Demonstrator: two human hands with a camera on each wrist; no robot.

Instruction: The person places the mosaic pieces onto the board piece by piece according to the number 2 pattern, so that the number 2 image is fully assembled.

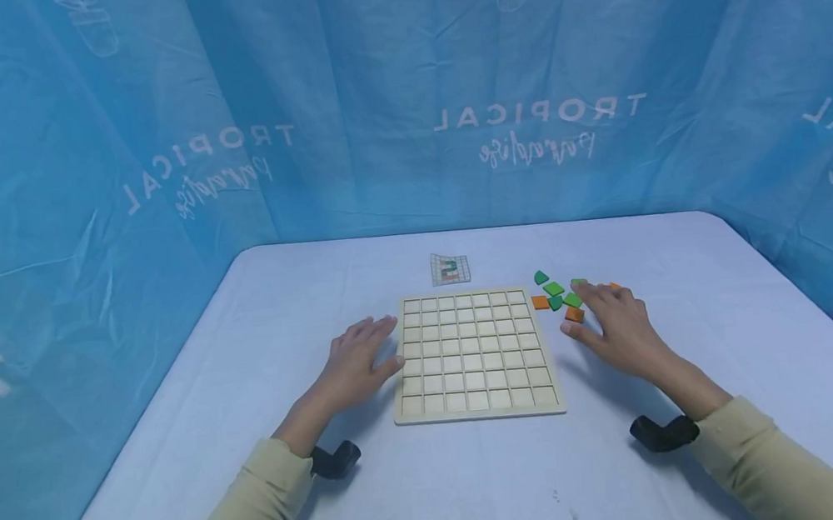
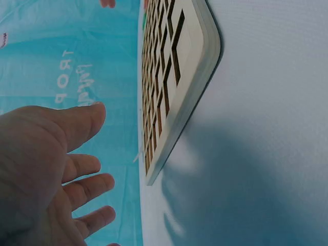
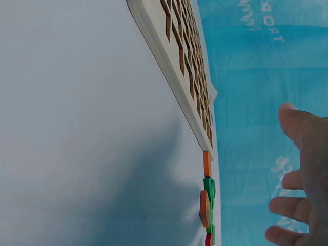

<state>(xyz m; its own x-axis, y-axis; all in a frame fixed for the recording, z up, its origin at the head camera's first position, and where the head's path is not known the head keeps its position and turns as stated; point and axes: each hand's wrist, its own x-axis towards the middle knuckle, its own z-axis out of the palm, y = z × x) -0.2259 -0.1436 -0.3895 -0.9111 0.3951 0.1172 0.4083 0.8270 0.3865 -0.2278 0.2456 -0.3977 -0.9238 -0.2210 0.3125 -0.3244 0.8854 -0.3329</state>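
Note:
A pale wooden board [image 1: 480, 417] with a grid of square recesses lies flat on the white table. My left hand [image 1: 359, 364] hovers at the board's left edge, fingers extended and holding nothing; the left wrist view shows its thumb [image 2: 84, 123] spread from the other fingers. Over the small pieces right of the board is my right hand [image 1: 623, 332], its fingers loosely spread and its grasp vacant. Beneath and beside it lie several flat green pieces [image 1: 553, 289] and orange pieces [image 1: 539, 302], some partly hidden by the fingers. In the right wrist view an orange piece [image 3: 207, 164] lies by the board's corner.
Behind the board lies a small gridded pattern card [image 1: 450, 268] with a coloured design. The white cloth [image 1: 484, 488] covers the table, and a blue printed curtain [image 1: 383, 71] surrounds its back and sides. Each wrist carries a black camera mount [image 1: 336, 460].

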